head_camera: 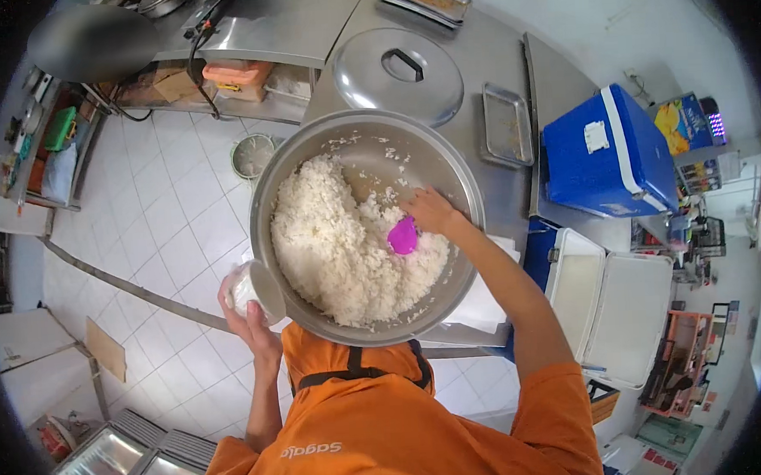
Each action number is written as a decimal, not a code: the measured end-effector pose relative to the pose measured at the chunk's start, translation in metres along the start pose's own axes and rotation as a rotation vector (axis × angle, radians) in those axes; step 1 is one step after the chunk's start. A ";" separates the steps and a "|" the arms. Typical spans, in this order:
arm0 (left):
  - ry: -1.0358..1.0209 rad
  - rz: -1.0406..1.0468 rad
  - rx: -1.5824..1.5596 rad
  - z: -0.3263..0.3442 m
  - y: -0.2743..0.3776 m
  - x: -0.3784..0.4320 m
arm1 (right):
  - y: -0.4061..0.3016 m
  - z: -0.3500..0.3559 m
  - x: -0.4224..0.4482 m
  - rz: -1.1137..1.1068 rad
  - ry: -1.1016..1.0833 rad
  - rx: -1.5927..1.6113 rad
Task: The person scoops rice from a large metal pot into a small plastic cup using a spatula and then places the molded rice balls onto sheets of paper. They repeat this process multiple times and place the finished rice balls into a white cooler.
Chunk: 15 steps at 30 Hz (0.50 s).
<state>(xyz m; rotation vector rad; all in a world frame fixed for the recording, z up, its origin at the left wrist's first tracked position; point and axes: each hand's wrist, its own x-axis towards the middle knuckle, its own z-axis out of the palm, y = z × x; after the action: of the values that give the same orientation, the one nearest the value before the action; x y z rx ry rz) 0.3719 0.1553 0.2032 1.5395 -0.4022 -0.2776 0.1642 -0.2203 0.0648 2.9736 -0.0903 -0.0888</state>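
Observation:
A large metal pot (374,338) stands in front of me, with a big mound of cooked white rice (319,241) heaped toward its left side. My right hand (429,210) is inside the pot at the right, curled around a purple plastic scoop (403,236). The scoop's broad end rests against the rice, while its handle is hidden under the hand. Outside the pot's lower left rim, my left hand (252,321) holds a small white bowl (266,294), tilted, thumb on its near side. What the bowl contains is hard to make out.
Behind the pot a domed metal lid (378,76) lies on the steel counter (279,23). Metal trays (507,124) sit beyond it. To the right are a blue cooler (599,155) and an open cooler box (574,292). A bucket (253,157) stands on the tiled floor (158,178).

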 end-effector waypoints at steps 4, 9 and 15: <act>-0.074 -0.008 -0.105 -0.003 -0.005 0.022 | -0.018 -0.037 0.019 0.091 -0.369 0.037; -0.126 -0.026 -0.132 0.003 -0.006 0.047 | 0.006 -0.043 0.013 0.211 -0.400 -0.010; -0.253 -0.129 -0.185 0.015 0.001 0.062 | -0.034 -0.020 -0.011 0.338 -0.351 0.174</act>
<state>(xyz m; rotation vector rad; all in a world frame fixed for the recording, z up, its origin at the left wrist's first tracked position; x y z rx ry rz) 0.4215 0.1161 0.2084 1.3540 -0.4623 -0.5984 0.1565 -0.1826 0.0790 3.0255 -0.6703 -0.5836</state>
